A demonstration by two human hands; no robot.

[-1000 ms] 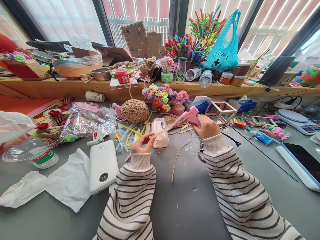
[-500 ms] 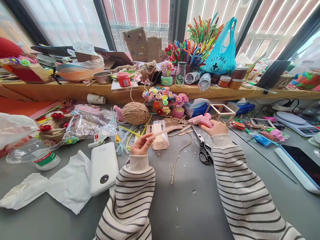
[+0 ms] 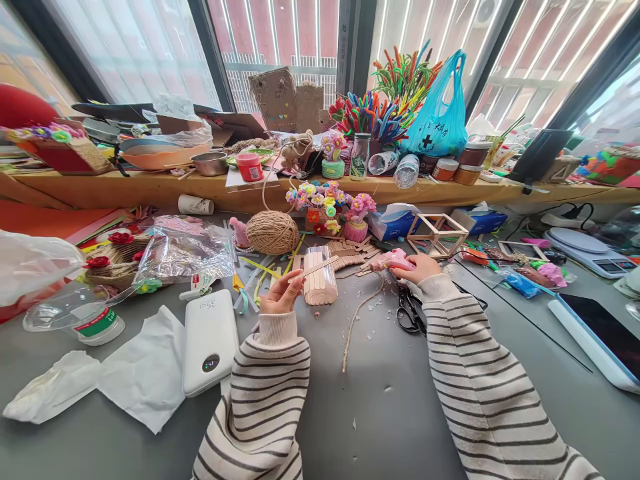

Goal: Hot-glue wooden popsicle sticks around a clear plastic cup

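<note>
Pinched in the fingers of my left hand (image 3: 283, 293) is a thin wooden craft stick (image 3: 321, 267), angled up to the right. My right hand (image 3: 419, 270) is closed around a pink glue gun (image 3: 393, 259), whose nozzle points left, apart from the stick. Between my hands lies a clear plastic cylinder (image 3: 326, 257) partly covered with craft sticks (image 3: 320, 290). Behind it are more loose sticks and a woven-looking strip (image 3: 350, 257). Black-handled scissors (image 3: 411, 313) lie under my right wrist, partly hidden. A piece of twine (image 3: 363, 310) curves across the table.
A twine ball (image 3: 273, 233) sits behind my left hand. To the left are a white power bank (image 3: 210, 340) and paper (image 3: 145, 373). At the right are a stick frame (image 3: 437, 233), a scale (image 3: 590, 247) and a phone (image 3: 603, 327). A cluttered wooden shelf (image 3: 225, 193) runs behind.
My right hand has lowered the glue gun and moved it slightly left, away from the craft stick. My left hand still holds the stick in nearly the same place. The view has shifted slightly.
</note>
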